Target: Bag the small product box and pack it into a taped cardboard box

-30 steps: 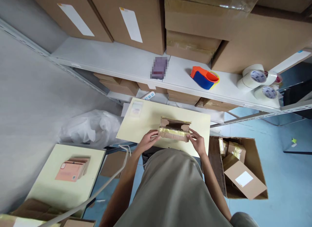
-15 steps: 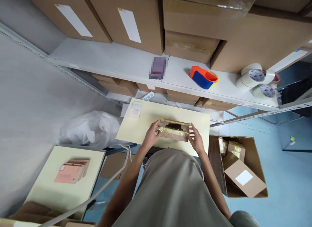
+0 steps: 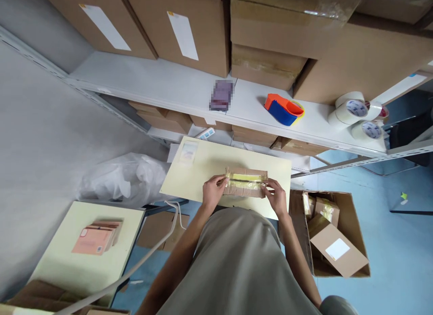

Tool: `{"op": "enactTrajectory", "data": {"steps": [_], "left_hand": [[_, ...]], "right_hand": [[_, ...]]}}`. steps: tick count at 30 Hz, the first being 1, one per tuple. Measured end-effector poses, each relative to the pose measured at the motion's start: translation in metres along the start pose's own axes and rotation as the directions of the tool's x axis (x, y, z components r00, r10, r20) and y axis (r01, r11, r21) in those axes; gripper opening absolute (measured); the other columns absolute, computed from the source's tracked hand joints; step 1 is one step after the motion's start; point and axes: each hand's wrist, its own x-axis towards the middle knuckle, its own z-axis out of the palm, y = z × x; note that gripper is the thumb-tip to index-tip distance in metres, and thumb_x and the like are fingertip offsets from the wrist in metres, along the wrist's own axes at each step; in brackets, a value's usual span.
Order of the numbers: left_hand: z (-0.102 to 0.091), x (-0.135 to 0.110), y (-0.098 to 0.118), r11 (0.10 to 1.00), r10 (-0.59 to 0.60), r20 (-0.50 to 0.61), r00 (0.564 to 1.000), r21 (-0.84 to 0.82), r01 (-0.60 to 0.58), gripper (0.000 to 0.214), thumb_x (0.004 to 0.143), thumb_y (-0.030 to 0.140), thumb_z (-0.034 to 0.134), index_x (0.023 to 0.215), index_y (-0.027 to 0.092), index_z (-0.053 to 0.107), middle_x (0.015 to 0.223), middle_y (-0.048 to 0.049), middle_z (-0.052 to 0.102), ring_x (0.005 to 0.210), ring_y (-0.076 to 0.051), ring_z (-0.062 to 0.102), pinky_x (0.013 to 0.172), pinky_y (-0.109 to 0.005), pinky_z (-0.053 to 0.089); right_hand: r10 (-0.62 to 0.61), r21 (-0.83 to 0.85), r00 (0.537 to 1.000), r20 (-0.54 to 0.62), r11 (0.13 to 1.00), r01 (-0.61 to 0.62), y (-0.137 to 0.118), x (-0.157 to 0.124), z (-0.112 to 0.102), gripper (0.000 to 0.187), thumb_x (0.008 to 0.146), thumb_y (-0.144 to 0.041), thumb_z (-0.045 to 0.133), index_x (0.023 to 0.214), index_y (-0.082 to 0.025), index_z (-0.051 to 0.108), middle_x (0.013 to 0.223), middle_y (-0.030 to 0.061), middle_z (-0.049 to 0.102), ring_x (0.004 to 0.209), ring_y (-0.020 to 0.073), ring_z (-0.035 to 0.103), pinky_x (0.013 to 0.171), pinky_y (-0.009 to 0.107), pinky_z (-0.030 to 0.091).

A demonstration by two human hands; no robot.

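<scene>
A small brown cardboard box with yellowish tape on its top lies on a pale yellow table in front of me. Its top flaps are folded down and meet along the middle. My left hand grips the box's left end with curled fingers. My right hand presses on the right end, fingers bent over the flaps.
An open carton with small taped parcels stands on the blue floor at right. A second table at lower left bears pink envelopes. The grey shelf behind carries big cartons, an orange-blue tape dispenser and tape rolls. A white plastic bag lies left.
The box's flaps stood open a second ago; both hands have folded them down and now hold them closed. The box sits flatter on the table.
</scene>
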Motion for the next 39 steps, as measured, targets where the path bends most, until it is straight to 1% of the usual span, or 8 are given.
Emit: {"op": "enactTrajectory", "data": {"steps": [2, 5, 8, 11, 18, 26, 33, 39], "left_hand": [[0.008, -0.002, 0.001, 1.0, -0.021, 0.0, 1.0, 0.004, 0.021, 0.028, 0.102, 0.044, 0.07, 0.122, 0.025, 0.077, 0.108, -0.006, 0.083, 0.094, -0.025, 0.081, 0.09, -0.04, 0.068], [0.018, -0.006, 0.0, 0.996, 0.064, 0.041, 0.997, 0.062, -0.067, 0.03, 0.107, 0.037, 0.061, 0.132, 0.027, 0.074, 0.118, -0.0078, 0.078, 0.103, -0.024, 0.079, 0.095, -0.037, 0.066], [0.022, -0.009, -0.002, 0.978, 0.161, 0.082, 0.984, 0.123, -0.17, 0.03, 0.107, 0.034, 0.061, 0.132, 0.027, 0.075, 0.132, -0.0106, 0.072, 0.117, -0.027, 0.075, 0.104, -0.039, 0.062], [0.021, -0.009, -0.007, 0.973, 0.173, 0.096, 0.98, 0.136, -0.185, 0.03, 0.104, 0.032, 0.067, 0.133, 0.027, 0.075, 0.135, -0.0097, 0.071, 0.118, -0.028, 0.075, 0.105, -0.04, 0.062], [0.025, -0.009, -0.015, 0.976, 0.174, 0.053, 0.983, 0.123, -0.179, 0.025, 0.104, 0.031, 0.067, 0.127, 0.028, 0.076, 0.125, -0.0081, 0.074, 0.117, -0.028, 0.075, 0.104, -0.041, 0.063], [0.027, -0.008, -0.016, 0.969, 0.199, 0.035, 0.979, 0.143, -0.202, 0.024, 0.103, 0.031, 0.067, 0.125, 0.027, 0.075, 0.122, -0.0086, 0.075, 0.11, -0.027, 0.076, 0.098, -0.04, 0.064], [0.026, -0.01, -0.017, 0.97, 0.222, -0.001, 0.975, 0.103, -0.221, 0.02, 0.101, 0.029, 0.068, 0.121, 0.028, 0.073, 0.121, -0.0067, 0.074, 0.113, -0.026, 0.076, 0.1, -0.04, 0.063], [0.024, -0.01, -0.012, 0.96, 0.259, -0.032, 0.965, 0.117, -0.254, 0.029, 0.098, 0.027, 0.073, 0.127, 0.028, 0.07, 0.131, -0.0087, 0.07, 0.126, -0.029, 0.071, 0.11, -0.045, 0.06]], "right_hand": [[0.009, -0.014, 1.0, -0.006, 1.0, -0.009, 0.003, 0.0, -0.004, 0.048, 0.098, -0.066, 0.066, 0.119, -0.026, 0.082, 0.135, 0.0119, 0.073, 0.101, 0.0285, 0.078, 0.083, 0.046, 0.073], [0.017, -0.028, 1.0, 0.009, 0.999, -0.016, 0.011, -0.002, -0.008, 0.051, 0.098, -0.068, 0.065, 0.121, -0.025, 0.082, 0.136, 0.0135, 0.073, 0.102, 0.0297, 0.079, 0.084, 0.049, 0.073], [0.019, -0.019, 1.0, -0.002, 1.0, -0.019, 0.017, -0.004, -0.008, 0.052, 0.098, -0.067, 0.065, 0.122, -0.024, 0.082, 0.153, 0.0149, 0.065, 0.102, 0.029, 0.08, 0.088, 0.049, 0.073], [0.013, -0.034, 1.0, 0.003, 0.999, -0.013, 0.017, -0.006, -0.005, 0.049, 0.099, -0.065, 0.065, 0.123, -0.026, 0.082, 0.166, 0.0107, 0.056, 0.098, 0.0289, 0.082, 0.09, 0.05, 0.073], [0.014, -0.074, 1.0, 0.028, 0.997, -0.011, 0.016, -0.009, -0.005, 0.042, 0.098, -0.061, 0.065, 0.12, -0.031, 0.085, 0.16, 0.0036, 0.062, 0.099, 0.0326, 0.083, 0.088, 0.054, 0.073], [-0.004, -0.04, 1.0, -0.024, 0.999, 0.003, 0.024, -0.008, 0.001, 0.047, 0.098, -0.064, 0.063, 0.116, -0.027, 0.084, 0.158, 0.0093, 0.064, 0.09, 0.0295, 0.083, 0.086, 0.054, 0.073], [-0.024, -0.03, 0.999, -0.036, 0.999, 0.023, 0.025, -0.01, 0.004, 0.049, 0.097, -0.067, 0.064, 0.116, -0.026, 0.083, 0.157, 0.0143, 0.065, 0.085, 0.0273, 0.082, 0.075, 0.046, 0.073], [-0.063, -0.119, 0.997, -0.041, 0.991, 0.057, 0.021, -0.009, 0.0, 0.041, 0.099, -0.059, 0.064, 0.117, -0.027, 0.081, 0.155, 0.0147, 0.065, 0.099, 0.031, 0.08, 0.087, 0.051, 0.07]]}}
